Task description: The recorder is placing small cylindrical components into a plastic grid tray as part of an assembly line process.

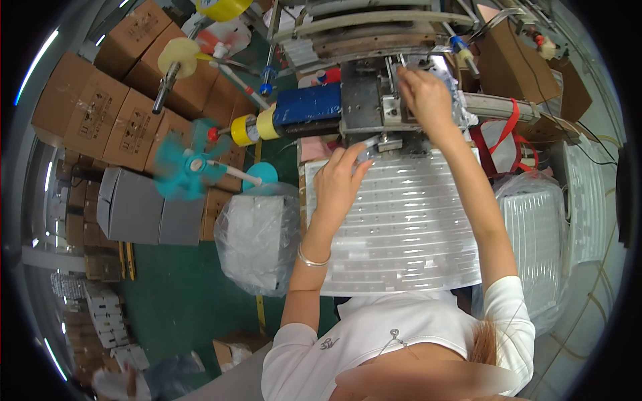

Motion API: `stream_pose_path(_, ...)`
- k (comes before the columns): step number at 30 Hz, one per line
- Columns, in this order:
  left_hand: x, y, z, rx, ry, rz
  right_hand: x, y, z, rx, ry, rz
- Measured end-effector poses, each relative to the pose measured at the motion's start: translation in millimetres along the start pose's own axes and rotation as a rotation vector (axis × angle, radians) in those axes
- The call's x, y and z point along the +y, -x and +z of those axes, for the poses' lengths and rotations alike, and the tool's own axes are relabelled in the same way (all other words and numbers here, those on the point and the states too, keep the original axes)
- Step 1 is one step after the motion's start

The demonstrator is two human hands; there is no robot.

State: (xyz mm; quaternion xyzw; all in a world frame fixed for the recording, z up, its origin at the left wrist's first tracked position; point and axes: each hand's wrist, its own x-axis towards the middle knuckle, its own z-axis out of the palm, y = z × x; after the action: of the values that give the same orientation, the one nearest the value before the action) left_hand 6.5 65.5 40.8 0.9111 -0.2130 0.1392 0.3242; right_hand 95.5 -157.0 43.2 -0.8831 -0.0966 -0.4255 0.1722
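My left hand (338, 179) is at the near edge of a bench machine, its forefinger and thumb closing toward a small translucent whitish piece (370, 143) at the fingertips. Past it, my right hand (428, 99) reaches over the machine's metal plate (362, 100). Its bent fingers are drawn together beside a metal clamp fixture (391, 107); whatever lies between them is too small to make out. Below both hands lies a large ribbed tray (401, 227), translucent white with rows of small clear pieces in it.
Left of the machine are a blue cover (307, 107), a yellow tape roll (243, 130) and a turquoise fan (190, 164). Plastic-wrapped stacks (257, 234) flank the tray. Cardboard boxes (130, 120) pile up at left. A red-handled bag (498, 147) hangs at right.
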Motion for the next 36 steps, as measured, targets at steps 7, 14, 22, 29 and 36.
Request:
stream_pose_path(7, -35, 79, -31, -0.233, -0.144, -0.026, -17, 41, -42, 0.083, -0.230, 0.150)
stream_pose_path(14, -58, 131, -8, -0.547, -0.346, 0.211, -113, 164, -53, -0.750, -0.555, -0.100)
stream_pose_path(22, -51, 143, -5, -0.416, -0.141, 0.016, -120, 207, -38, -0.957, -0.422, -0.255)
stream_pose_path(29, -37, 141, 22, -0.406, -0.125, 0.330, -87, 146, -63, -0.627, -0.722, 0.341)
stream_pose_path(36, -53, 151, 14, -0.491, -0.346, 0.275, -53, 155, -68, -0.475, -0.772, 0.793)
